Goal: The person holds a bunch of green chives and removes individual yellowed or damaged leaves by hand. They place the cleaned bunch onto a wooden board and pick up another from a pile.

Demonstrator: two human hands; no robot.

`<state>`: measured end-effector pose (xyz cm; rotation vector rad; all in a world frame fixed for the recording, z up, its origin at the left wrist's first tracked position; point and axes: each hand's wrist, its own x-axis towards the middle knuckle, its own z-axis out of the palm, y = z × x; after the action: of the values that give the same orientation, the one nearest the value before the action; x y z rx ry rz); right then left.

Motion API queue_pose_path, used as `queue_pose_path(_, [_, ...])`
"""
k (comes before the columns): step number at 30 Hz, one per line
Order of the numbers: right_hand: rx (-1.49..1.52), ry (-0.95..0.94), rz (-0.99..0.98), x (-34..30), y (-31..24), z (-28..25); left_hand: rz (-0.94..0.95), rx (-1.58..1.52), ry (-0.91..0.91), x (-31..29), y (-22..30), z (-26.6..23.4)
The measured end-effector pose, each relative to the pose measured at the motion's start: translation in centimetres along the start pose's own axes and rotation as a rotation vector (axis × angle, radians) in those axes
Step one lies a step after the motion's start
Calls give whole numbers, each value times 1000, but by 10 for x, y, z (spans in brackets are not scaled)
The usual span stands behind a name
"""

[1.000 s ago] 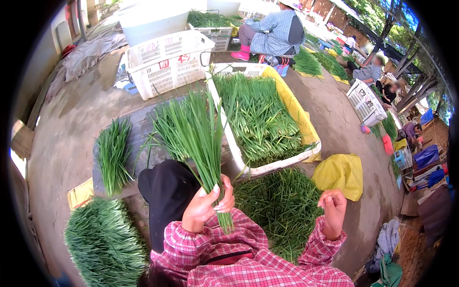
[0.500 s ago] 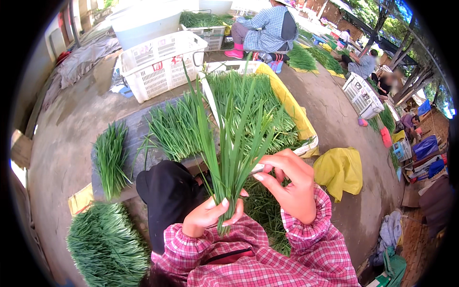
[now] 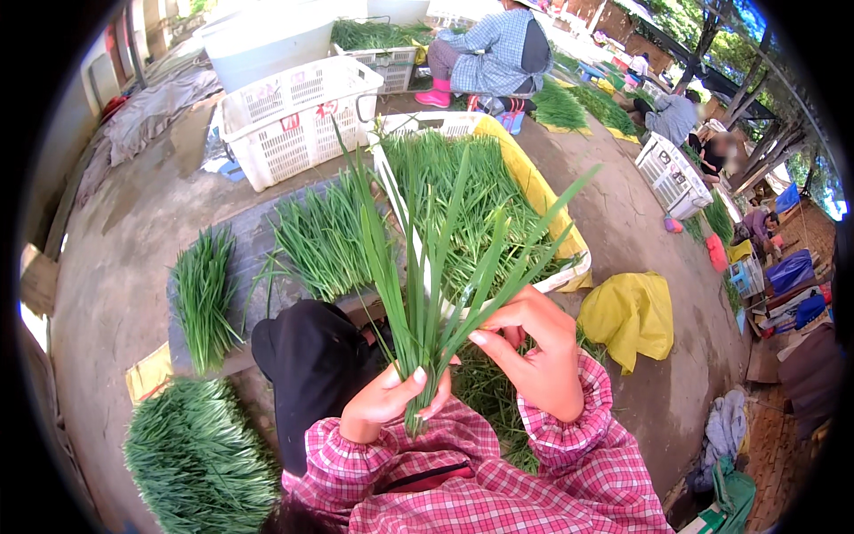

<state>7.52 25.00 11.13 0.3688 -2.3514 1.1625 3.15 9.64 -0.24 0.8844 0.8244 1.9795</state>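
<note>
1. The floor (image 3: 120,258) is of grey-brown colour, looks hard like concrete, and has some darker stains.
2. On the left side stands a pale wall (image 3: 71,142), which the wide lens bends; near its far end there is a dark upright post (image 3: 139,44).
3. Close to this wall, a crumpled grey cloth (image 3: 169,102) lies spread on the floor.
4. Far behind, a reddish-brown wall (image 3: 639,31) is seen, small and not very clear.
5. At the upper right are trees (image 3: 712,44) with green leaves and dark trunks.
6. At the lower right, a brown surface (image 3: 769,472) shows lines; I cannot tell if it is brick or board.
7. Bright daylight comes in, strongest at the top, where some parts look almost white.
</note>
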Motion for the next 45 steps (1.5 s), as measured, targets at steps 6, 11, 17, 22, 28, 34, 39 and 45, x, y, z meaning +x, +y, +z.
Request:
queue_pose_path(6, [25, -133, -109, -21, 9, -10, 44, -137, 93, -6, -3, -3])
queue_pose_path(11, [-150, -177, -110, -25, 5, -25, 54, -165, 15, -6, -5, -9])
queue_pose_path(17, [-313, -342, -379, -15, 9, -34, -23, -193, 3, -6, -2, -10])
queue_pose_path(22, [-554, -455, -516, -7, 3, -32, -48, -151, 46, -7, -1, -7])
queue_pose_path(28, [-579, -454, -596, -3, 5, -31, -71, -150, 26, -3, -4, -3])
queue_pose_path(34, [-564, -474, -600, -4, 2, -38, -94, -124, 0, 0, -11, 8])
queue_pose_path(39, [-506, -476, -639, -3, -3, -43, -63, -182, -59, 0, -13, 9])
queue_pose_path(45, [-461, -486, -675, -2, -3, -41, -47, -176, -110, 1, -16, 11])
